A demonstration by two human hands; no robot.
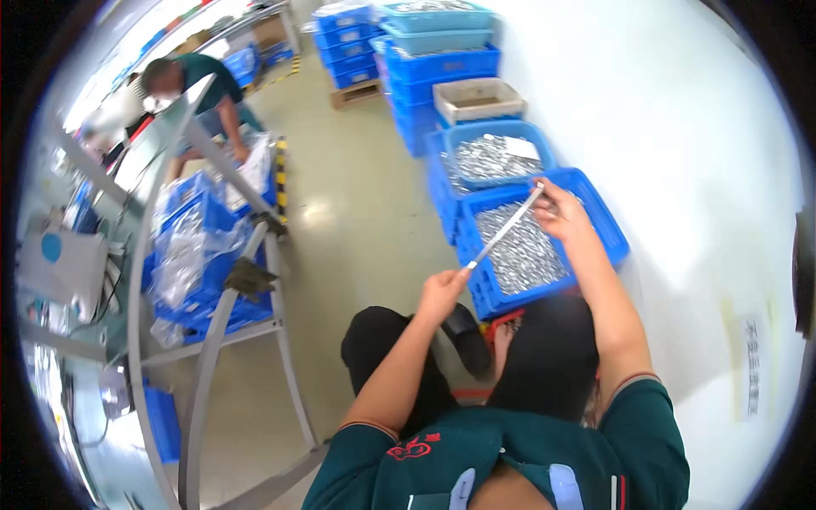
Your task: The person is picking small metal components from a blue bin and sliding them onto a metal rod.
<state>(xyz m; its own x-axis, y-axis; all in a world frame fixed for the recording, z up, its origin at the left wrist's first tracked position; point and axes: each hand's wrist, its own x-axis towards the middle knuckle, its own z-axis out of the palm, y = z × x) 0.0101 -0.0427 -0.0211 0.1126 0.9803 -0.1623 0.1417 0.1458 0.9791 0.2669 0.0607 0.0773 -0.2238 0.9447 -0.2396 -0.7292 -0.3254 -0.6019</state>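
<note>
A thin, straight, pale strip (507,235) slants between my two hands, over a blue crate (614,238). My left hand (443,296) is closed on its lower end, beside the crate's left edge. The upper end is pinched in the fingers of my right hand (561,210), above the crate's far part. What the strip is made of I cannot tell. Many small shiny silver pieces (520,259) lie in the crate, too small to make out singly.
Just beyond stands a light blue bin (548,153) of similar pieces, with a beige tray (478,99) and stacked blue crates (416,127) behind. A metal frame (212,340) rises at left. Past it, a person (208,89) bends over plastic-covered crates (191,255).
</note>
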